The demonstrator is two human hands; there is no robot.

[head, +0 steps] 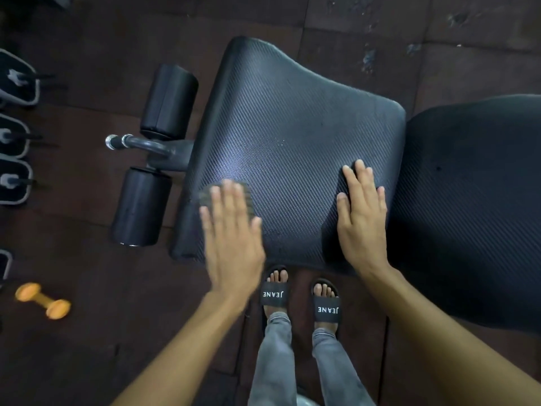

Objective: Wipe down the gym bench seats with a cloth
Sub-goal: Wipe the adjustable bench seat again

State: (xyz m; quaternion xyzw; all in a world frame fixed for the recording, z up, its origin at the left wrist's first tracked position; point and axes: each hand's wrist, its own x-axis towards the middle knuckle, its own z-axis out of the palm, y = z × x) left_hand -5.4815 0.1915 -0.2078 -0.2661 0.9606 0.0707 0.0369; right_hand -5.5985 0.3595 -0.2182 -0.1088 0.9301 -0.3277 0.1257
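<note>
Black ribbed vinyl covered the bench seat (287, 136), and a grey cloth (225, 197) lay near its front left corner under the flat, straight fingers of the left hand (231, 230). The right hand (363, 212), also flat and holding nothing, braced the seat's right edge. Wiping looked underway; next the cloth likely needed sweeping across the middle toward the adjoining back pad (474, 200).
</note>
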